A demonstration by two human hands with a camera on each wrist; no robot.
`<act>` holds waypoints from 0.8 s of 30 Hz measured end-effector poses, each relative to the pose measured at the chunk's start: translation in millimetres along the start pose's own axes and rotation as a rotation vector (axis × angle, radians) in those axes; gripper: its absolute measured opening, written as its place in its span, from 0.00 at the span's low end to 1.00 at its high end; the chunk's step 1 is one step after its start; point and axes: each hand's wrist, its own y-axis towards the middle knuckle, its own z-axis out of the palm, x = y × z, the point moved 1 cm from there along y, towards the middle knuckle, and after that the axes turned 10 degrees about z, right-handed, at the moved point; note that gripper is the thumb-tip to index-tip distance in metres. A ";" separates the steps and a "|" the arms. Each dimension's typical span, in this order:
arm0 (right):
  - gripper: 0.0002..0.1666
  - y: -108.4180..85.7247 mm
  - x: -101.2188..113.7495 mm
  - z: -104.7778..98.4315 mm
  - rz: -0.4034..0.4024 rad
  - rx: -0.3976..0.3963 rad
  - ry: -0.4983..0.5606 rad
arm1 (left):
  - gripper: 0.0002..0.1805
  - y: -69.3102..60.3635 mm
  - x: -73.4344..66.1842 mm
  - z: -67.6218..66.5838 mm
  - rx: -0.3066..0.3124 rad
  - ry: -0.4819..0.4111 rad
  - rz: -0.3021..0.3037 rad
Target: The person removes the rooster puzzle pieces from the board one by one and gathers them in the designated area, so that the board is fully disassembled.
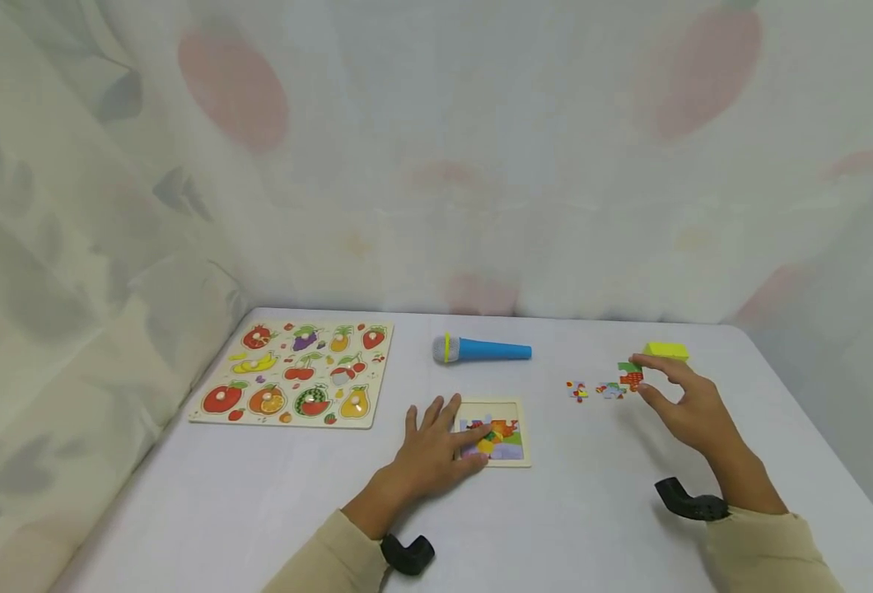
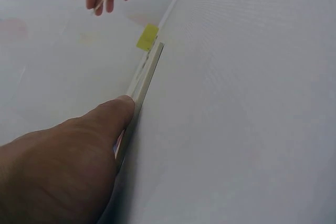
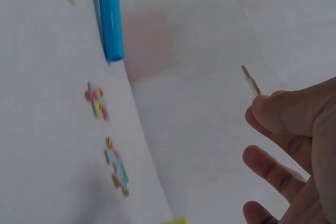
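Between thumb and index finger, my right hand (image 1: pixel 692 410) pinches a jigsaw piece (image 1: pixel 630 376) in green and orange-red, raised above the table. In the right wrist view the piece (image 3: pixel 251 81) shows edge-on. Two loose jigsaw pieces, one (image 1: pixel 577 391) and another (image 1: pixel 610 390), lie on the table to its left. My left hand (image 1: pixel 432 453) rests with spread fingers on a small wooden puzzle tray (image 1: pixel 525 445), covering part of it. Coloured pieces (image 1: pixel 509 441) fill its lower part; pale bare wood shows toward the top. The left wrist view shows the thumb at the tray's edge (image 2: pixel 152 66).
A blue toy microphone (image 1: pixel 492 350) lies behind the tray. At the back left is a fruit peg board (image 1: pixel 291 375). A yellow block (image 1: pixel 666 351) sits behind my right hand. Patterned curtains (image 1: pixel 436 165) hang along the table's back and sides.
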 end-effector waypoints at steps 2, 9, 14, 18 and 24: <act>0.25 -0.8 -6.7 -0.5 0.033 0.005 -0.008 | 0.29 0.1 0.0 0.0 -0.002 0.000 0.001; 0.24 -3.8 -26.2 -0.3 0.107 0.036 -0.018 | 0.29 -0.8 -0.7 -0.9 0.002 0.003 -0.003; 0.24 -3.1 -41.1 -3.5 0.145 0.063 -0.026 | 0.29 -0.4 -1.3 -2.2 0.008 0.000 -0.004; 0.24 -2.9 -52.7 -7.3 0.206 0.111 -0.048 | 0.30 -0.1 -0.9 -2.3 0.005 -0.003 -0.001; 0.24 -2.7 -66.9 -6.1 0.311 0.171 -0.081 | 0.29 -0.1 -1.1 -1.4 0.006 0.002 -0.005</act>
